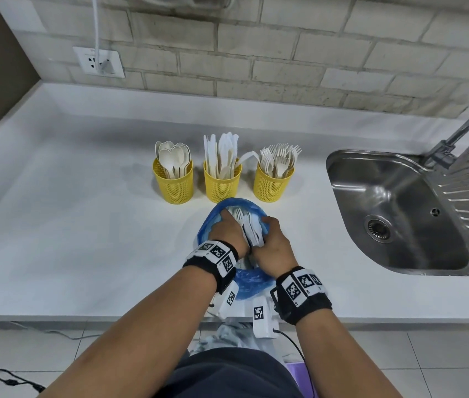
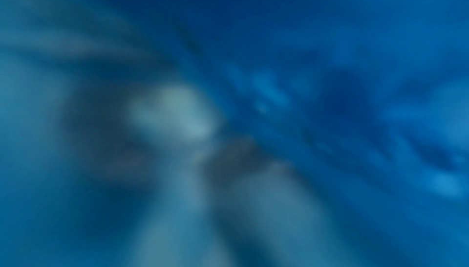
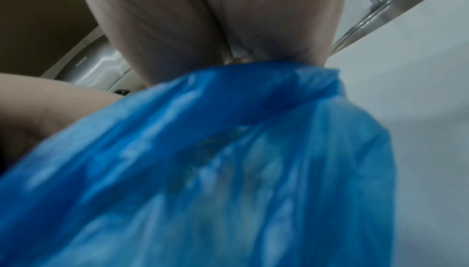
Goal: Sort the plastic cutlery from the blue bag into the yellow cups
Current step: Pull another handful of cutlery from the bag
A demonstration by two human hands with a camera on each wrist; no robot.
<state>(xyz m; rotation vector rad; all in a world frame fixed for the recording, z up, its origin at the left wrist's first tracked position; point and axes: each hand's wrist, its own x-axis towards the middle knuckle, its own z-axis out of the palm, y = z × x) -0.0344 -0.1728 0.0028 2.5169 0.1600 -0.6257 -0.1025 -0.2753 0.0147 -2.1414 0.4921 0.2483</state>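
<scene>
The blue bag (image 1: 252, 278) lies on the white counter just in front of three yellow cups: spoons (image 1: 173, 183) on the left, knives (image 1: 222, 185) in the middle, forks (image 1: 273, 185) on the right. White cutlery (image 1: 249, 228) shows inside the bag's mouth. My left hand (image 1: 229, 224) reaches into the bag on the left of that bundle; its fingers are mostly hidden. My right hand (image 1: 269, 229) grips the bag's right rim, thumb over the edge. The right wrist view shows its fingers (image 3: 203, 20) running down to the bag (image 3: 228, 151). Blurred blue plastic (image 2: 330, 50) fills the left wrist view.
A steel sink (image 1: 342, 168) with a faucet (image 1: 463, 124) is set into the counter at the right. A wall socket (image 1: 99, 61) with a white cable sits on the brick wall at the back left. The counter's front edge (image 1: 112, 318) is close to my wrists.
</scene>
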